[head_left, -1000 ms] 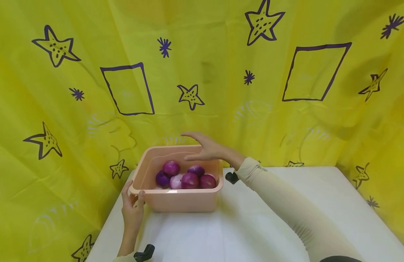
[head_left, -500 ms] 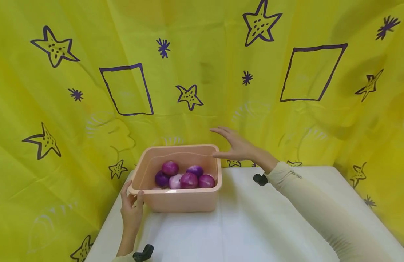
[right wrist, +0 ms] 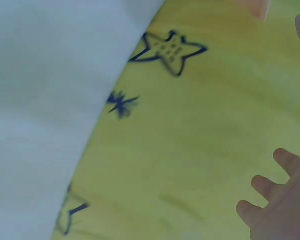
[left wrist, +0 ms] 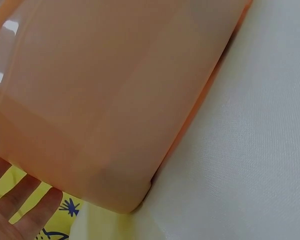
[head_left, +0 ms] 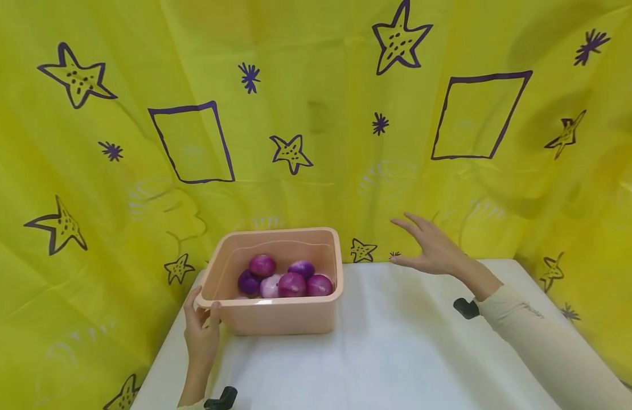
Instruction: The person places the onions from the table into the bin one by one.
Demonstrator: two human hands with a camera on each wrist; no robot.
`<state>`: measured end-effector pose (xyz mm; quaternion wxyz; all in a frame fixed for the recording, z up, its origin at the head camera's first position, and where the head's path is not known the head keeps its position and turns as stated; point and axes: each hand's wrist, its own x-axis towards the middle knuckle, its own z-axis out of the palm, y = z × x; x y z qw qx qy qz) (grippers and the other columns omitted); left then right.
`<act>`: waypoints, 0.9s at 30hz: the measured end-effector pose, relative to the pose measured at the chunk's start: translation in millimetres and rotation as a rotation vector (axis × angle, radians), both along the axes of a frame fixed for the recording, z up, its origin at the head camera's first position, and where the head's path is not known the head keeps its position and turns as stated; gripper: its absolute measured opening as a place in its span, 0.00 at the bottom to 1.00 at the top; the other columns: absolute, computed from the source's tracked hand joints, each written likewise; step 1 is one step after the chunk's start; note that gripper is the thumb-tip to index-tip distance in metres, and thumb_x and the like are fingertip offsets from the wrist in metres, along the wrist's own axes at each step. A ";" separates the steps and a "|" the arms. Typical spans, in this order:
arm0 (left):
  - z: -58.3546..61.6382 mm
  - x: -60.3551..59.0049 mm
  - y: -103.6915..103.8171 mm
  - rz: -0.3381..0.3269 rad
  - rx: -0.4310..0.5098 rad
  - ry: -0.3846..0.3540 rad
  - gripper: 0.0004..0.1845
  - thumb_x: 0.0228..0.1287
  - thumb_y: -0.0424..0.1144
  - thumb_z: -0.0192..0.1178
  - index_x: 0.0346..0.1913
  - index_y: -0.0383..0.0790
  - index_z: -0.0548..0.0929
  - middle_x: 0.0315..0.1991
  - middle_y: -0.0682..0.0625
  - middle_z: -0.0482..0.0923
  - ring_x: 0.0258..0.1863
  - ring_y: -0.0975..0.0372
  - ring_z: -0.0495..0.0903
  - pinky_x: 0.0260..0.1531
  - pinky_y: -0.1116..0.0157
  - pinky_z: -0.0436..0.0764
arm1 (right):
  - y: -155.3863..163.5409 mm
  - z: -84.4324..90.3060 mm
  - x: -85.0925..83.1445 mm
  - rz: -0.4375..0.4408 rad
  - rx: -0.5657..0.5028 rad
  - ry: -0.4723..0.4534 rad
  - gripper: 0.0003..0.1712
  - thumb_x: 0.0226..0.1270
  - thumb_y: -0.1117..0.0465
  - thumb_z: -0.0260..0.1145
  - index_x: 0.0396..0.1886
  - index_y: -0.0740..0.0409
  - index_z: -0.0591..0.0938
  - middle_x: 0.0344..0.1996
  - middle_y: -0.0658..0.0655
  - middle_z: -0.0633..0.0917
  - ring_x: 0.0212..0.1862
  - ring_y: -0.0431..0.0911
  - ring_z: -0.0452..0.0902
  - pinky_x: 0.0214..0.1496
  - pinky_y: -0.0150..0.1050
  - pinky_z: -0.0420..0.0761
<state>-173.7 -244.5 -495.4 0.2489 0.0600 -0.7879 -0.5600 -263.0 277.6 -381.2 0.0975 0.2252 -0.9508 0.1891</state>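
A pink plastic basin (head_left: 280, 316) stands on the white table in the head view, with several red onions (head_left: 292, 285) inside; one onion (head_left: 270, 286) looks paler than the others. My left hand (head_left: 200, 339) holds the basin's near left corner, thumb at the front rim and fingers round the left side. Up close in the left wrist view, the basin's wall (left wrist: 100, 100) fills much of the frame, and fingers (left wrist: 42, 210) lie against its edge. Well to the right of the basin, my right hand (head_left: 433, 247) hovers above the table with spread fingers and holds nothing.
The white table (head_left: 398, 341) reaches to a yellow curtain (head_left: 326, 188) printed with dark stars and frames, which hangs behind it and along both sides. Dark camera mounts sit at both wrists.
My right hand has moved from above the basin out to the right and a little lower, fingers still spread. The left hand stays at the basin's corner, and the onions lie as before.
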 end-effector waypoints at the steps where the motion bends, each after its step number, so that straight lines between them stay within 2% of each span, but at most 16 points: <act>1: -0.4 -0.1 -0.1 0.005 0.001 0.000 0.32 0.79 0.44 0.56 0.80 0.54 0.57 0.75 0.38 0.66 0.49 0.76 0.74 0.40 0.83 0.77 | 8.6 -3.4 3.6 -0.020 0.012 0.007 0.52 0.62 0.35 0.72 0.81 0.45 0.61 0.78 0.69 0.56 0.75 0.73 0.52 0.67 0.78 0.58; 8: -0.3 -1.0 0.3 0.013 -0.009 0.028 0.33 0.78 0.41 0.57 0.79 0.52 0.58 0.73 0.35 0.68 0.46 0.79 0.74 0.38 0.83 0.78 | 60.1 -17.1 28.4 -0.154 0.041 0.031 0.53 0.61 0.35 0.72 0.80 0.48 0.61 0.77 0.75 0.55 0.73 0.77 0.50 0.69 0.76 0.51; 12: 1.1 0.0 -0.9 0.013 -0.011 0.057 0.33 0.77 0.38 0.58 0.79 0.49 0.59 0.71 0.32 0.70 0.45 0.81 0.75 0.36 0.82 0.78 | 76.2 -23.0 33.9 -0.195 0.059 0.041 0.54 0.62 0.35 0.72 0.81 0.47 0.60 0.77 0.76 0.54 0.72 0.81 0.48 0.69 0.77 0.49; 16: 3.4 1.3 -1.6 -0.001 0.005 0.048 0.32 0.78 0.39 0.57 0.79 0.50 0.58 0.71 0.33 0.70 0.46 0.81 0.75 0.38 0.82 0.78 | 83.8 -27.5 37.4 -0.229 0.074 0.033 0.55 0.62 0.33 0.71 0.82 0.45 0.57 0.77 0.76 0.53 0.72 0.82 0.46 0.68 0.79 0.46; 18: 4.9 1.3 -1.5 -0.017 0.016 0.028 0.32 0.78 0.40 0.56 0.79 0.51 0.58 0.73 0.34 0.68 0.48 0.78 0.75 0.39 0.82 0.78 | 86.1 -30.0 39.5 -0.246 0.082 0.030 0.56 0.61 0.32 0.70 0.83 0.44 0.56 0.77 0.76 0.53 0.72 0.82 0.46 0.68 0.80 0.45; 22: 11.0 0.7 -3.1 -0.045 -0.015 -0.039 0.33 0.79 0.43 0.56 0.80 0.52 0.56 0.74 0.36 0.66 0.56 0.63 0.78 0.43 0.82 0.78 | 88.5 -33.3 42.9 -0.262 0.112 0.043 0.58 0.60 0.30 0.70 0.83 0.43 0.56 0.77 0.76 0.54 0.72 0.82 0.46 0.67 0.82 0.43; 25: 21.3 0.3 -8.7 -0.071 -0.090 -0.085 0.33 0.77 0.46 0.58 0.79 0.51 0.58 0.73 0.35 0.68 0.61 0.48 0.77 0.54 0.65 0.83 | 90.0 -32.7 45.0 -0.267 0.136 0.053 0.58 0.59 0.29 0.70 0.83 0.41 0.55 0.76 0.75 0.55 0.72 0.82 0.47 0.67 0.82 0.44; 27: 31.9 0.0 -14.6 -0.092 -0.174 -0.116 0.34 0.76 0.48 0.60 0.78 0.48 0.60 0.73 0.34 0.67 0.65 0.41 0.73 0.62 0.49 0.78 | 90.7 -30.7 46.2 -0.268 0.148 0.064 0.58 0.59 0.29 0.70 0.83 0.40 0.56 0.76 0.75 0.55 0.71 0.82 0.47 0.66 0.82 0.44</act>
